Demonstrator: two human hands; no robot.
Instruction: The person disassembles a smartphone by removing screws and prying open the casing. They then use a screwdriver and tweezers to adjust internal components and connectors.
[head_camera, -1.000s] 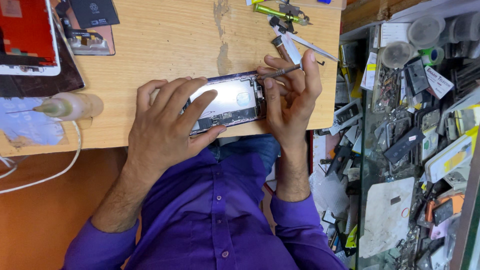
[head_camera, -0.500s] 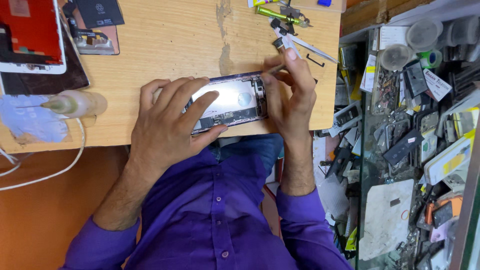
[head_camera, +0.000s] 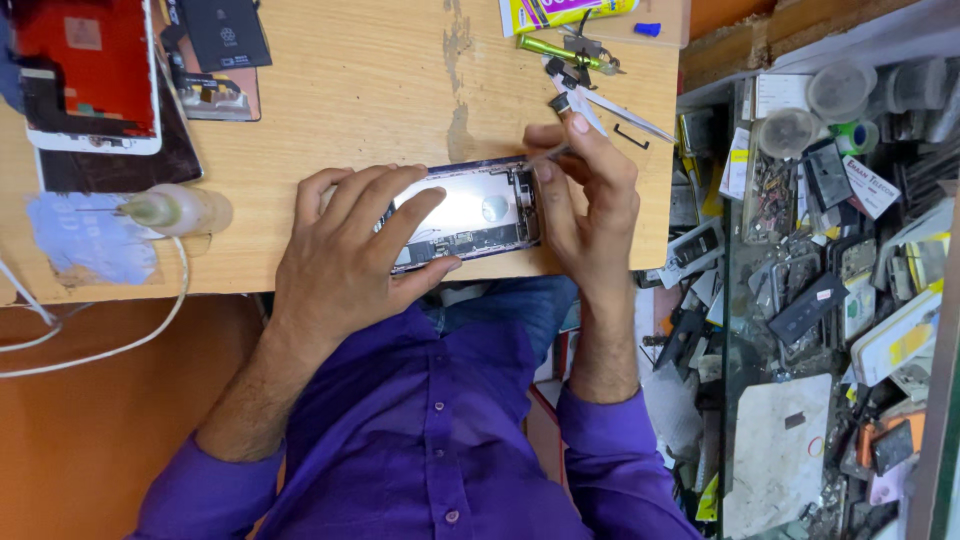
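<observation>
An opened phone housing (head_camera: 480, 210) lies near the front edge of the wooden table (head_camera: 380, 90), its inner parts showing. My left hand (head_camera: 350, 260) rests flat over its left half and pins it down. My right hand (head_camera: 585, 205) curls around the phone's right end. Its thumb and forefinger pinch a thin metal tool (head_camera: 553, 153), and the tip touches the top right corner of the housing.
A red screen panel (head_camera: 90, 70), a black battery (head_camera: 228, 32) and a small bottle (head_camera: 180, 210) sit at the table's left, with a white cable (head_camera: 120, 345) below. A green screwdriver (head_camera: 560, 50) and tweezers (head_camera: 625, 112) lie at the back right. A cluttered glass shelf (head_camera: 830, 270) stands to the right.
My right hand has shifted slightly upward along the phone's right end with the tool. The left hand stays on the housing.
</observation>
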